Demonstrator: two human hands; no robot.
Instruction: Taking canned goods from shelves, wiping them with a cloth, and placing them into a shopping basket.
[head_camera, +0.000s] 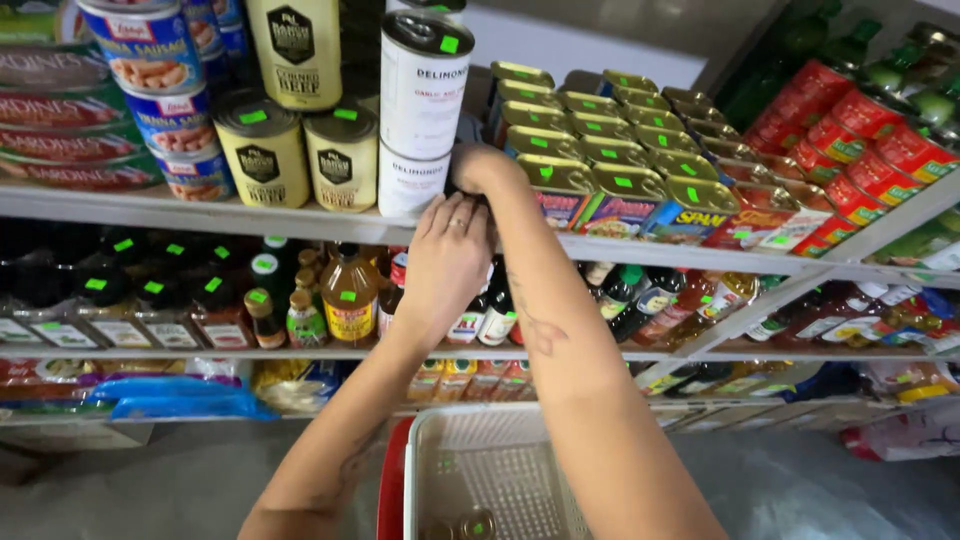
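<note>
Both hands, left hand (447, 262) and right hand (478, 168), grip unclear, beside stacked white cans (420, 115) on the grey shelf (180, 212).

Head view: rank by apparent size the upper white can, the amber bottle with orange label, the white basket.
1. white basket, largest, though nearest the camera and cropped.
2. upper white can.
3. amber bottle, close to the can; order unsure.
Both hands, left hand and right hand, are beside the cans.
</note>
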